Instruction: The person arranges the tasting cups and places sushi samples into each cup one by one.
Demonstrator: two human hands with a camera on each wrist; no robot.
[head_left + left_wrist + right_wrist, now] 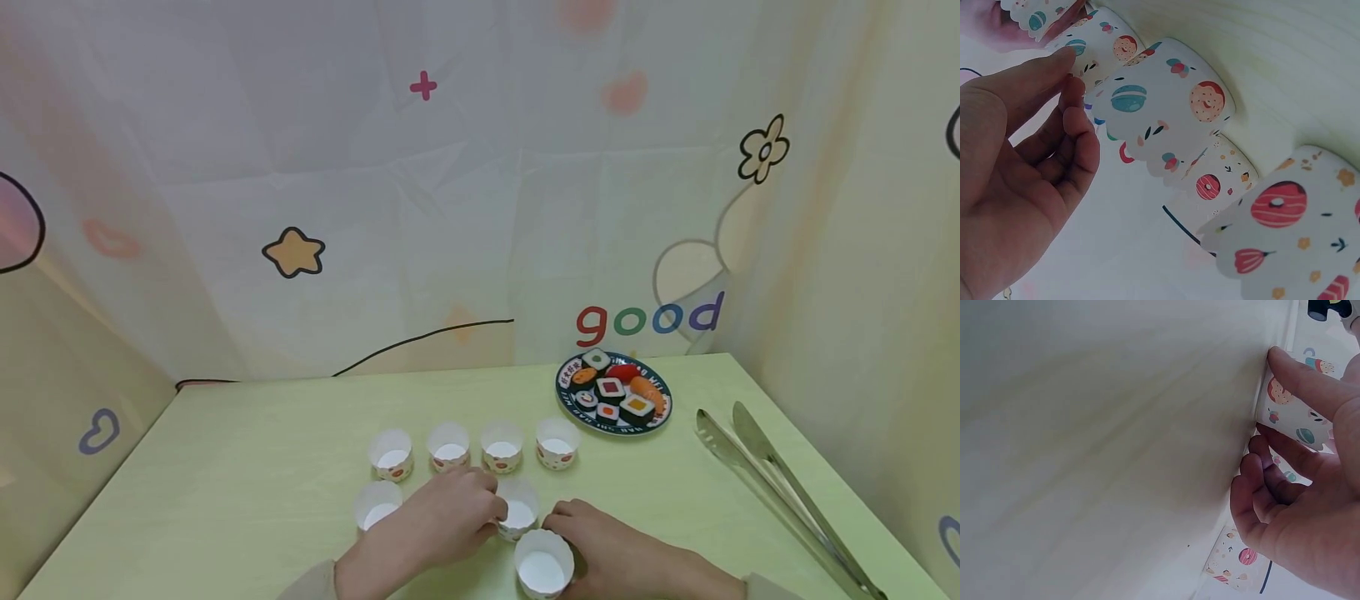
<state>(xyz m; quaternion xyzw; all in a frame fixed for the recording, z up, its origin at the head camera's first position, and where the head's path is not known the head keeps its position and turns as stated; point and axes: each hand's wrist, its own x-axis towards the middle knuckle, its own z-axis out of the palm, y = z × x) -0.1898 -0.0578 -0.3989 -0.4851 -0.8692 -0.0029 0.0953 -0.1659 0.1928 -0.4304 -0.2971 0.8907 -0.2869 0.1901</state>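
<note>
"Gripping what, the right hand (pixel 592 546)?"

"The near cup (pixel 543 568), found upright at the front of the group. Thumb and index finger are set against its sides."

"And the left hand (pixel 457 510)?"

"Fingers bent, tips at the left edge of the middle cup (pixel 519 510). Whether they pinch it or merely touch, I cannot tell."

"Position of that cup?"

"On the table (pixel 225 467), just beyond the near cup and slightly left. A row of four cups (pixel 502 461) stands behind; a side cup (pixel 377 502) is partly hidden by the left forearm (pixel 390 546)."

"Other items noted?"

"A plate (pixel 618 428) of sushi pieces (pixel 610 389), back right; metal tongs (pixel 752 432), far right."
</note>
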